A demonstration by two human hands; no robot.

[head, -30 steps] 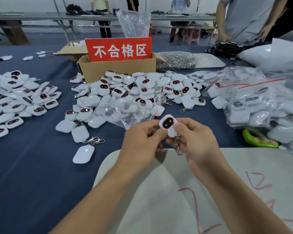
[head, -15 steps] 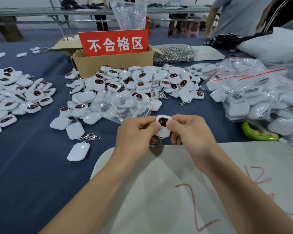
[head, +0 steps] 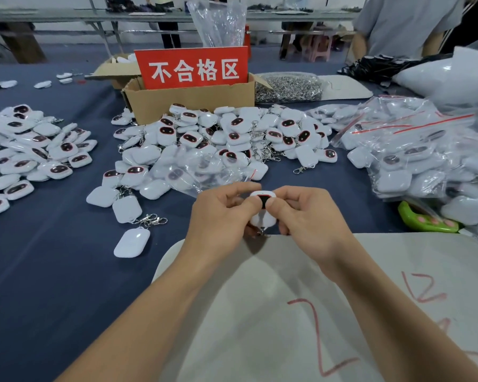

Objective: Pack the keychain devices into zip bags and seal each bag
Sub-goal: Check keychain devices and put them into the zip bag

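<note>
While pinching one keychain device (head: 262,208) between left hand (head: 221,213) and right hand (head: 309,219), lowering it to the far edge of the white mat (head: 260,312) with thumbs now closing over its face, probably still inspecting, not yet reaching for the zip bag (head: 196,172) just beyond.

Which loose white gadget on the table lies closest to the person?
The lone device left of the left hand. It lies blank side up, apart from the piles and nearer the person than any device in them.

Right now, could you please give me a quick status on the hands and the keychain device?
Left hand and right hand both pinch one keychain device. Not bagged yet. Nothing in the way.
</note>
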